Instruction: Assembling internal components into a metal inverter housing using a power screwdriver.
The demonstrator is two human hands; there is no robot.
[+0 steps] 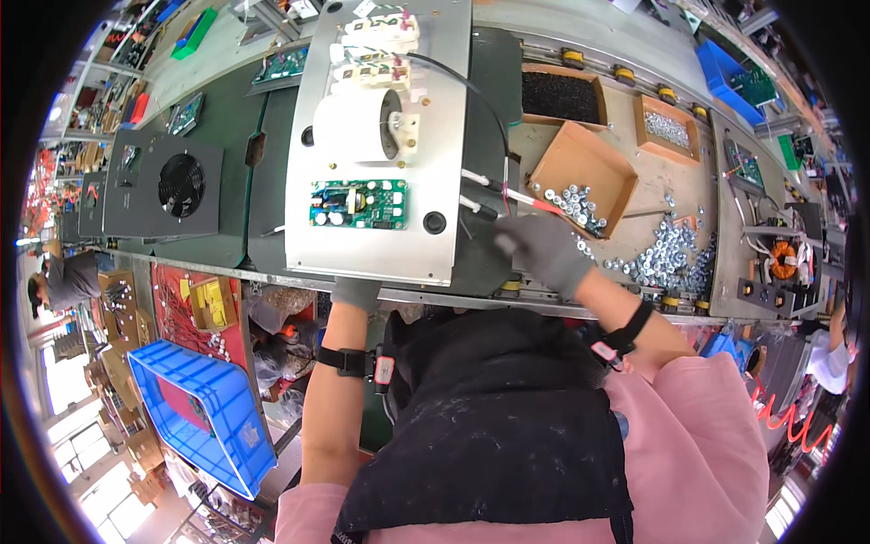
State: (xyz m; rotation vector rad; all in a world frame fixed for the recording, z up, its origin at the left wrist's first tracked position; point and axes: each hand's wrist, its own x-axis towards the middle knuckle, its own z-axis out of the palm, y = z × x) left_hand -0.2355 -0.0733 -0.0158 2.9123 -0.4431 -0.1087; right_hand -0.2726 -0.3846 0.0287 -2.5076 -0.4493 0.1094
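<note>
A silver metal panel [381,257] lies before me, carrying a green circuit board [360,205], a white cylinder [349,127] and white terminal blocks [379,54]. My left hand [356,292], in a grey glove, is at the panel's near edge; its fingers are hidden beneath. Just right of the panel, my grey-gloved right hand [548,252] has its fingers curled. A cable with a black sleeve [482,210] ends beside those fingers, and whether they grip it is unclear. A cable with a red sleeve [547,208] passes just beyond the hand.
Right of the panel are an open cardboard tray [589,163] with nuts, a loose pile of nuts [669,254], a box of black screws [564,98] and a box of small silver parts [667,127]. A black fan housing [159,186] stands left. A blue crate [204,417] sits below the bench.
</note>
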